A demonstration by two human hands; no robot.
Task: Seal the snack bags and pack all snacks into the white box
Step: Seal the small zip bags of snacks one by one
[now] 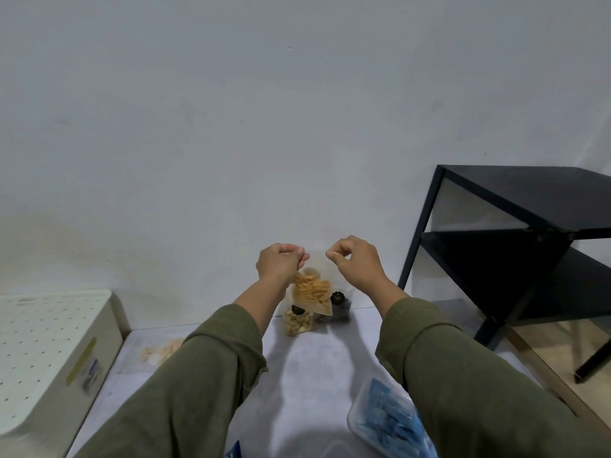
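- Up above the table (307,368), a clear snack bag (312,285) is held in the air by both hands.
- One top corner is pinched by the left hand (279,262), with the fingers curled in tight.
- The other top corner is pinched by the right hand (355,261) between thumb and finger (the rest of the fingers are curled loosely).
- Yellow crunchy snacks can be seen at the bottom of the bag, so it hangs down from the top edge.
- The bag is probably light, thin and floppy, and the snacks could be crushed easily. It is best held by the top strip, not squeezed in the middle.
- Two more little bags, a pale snack bag (299,322) and a dark snack bag (337,309), are standing on the table behind it.
- A white box (49,352) is seen at the left, well apart from the bags.
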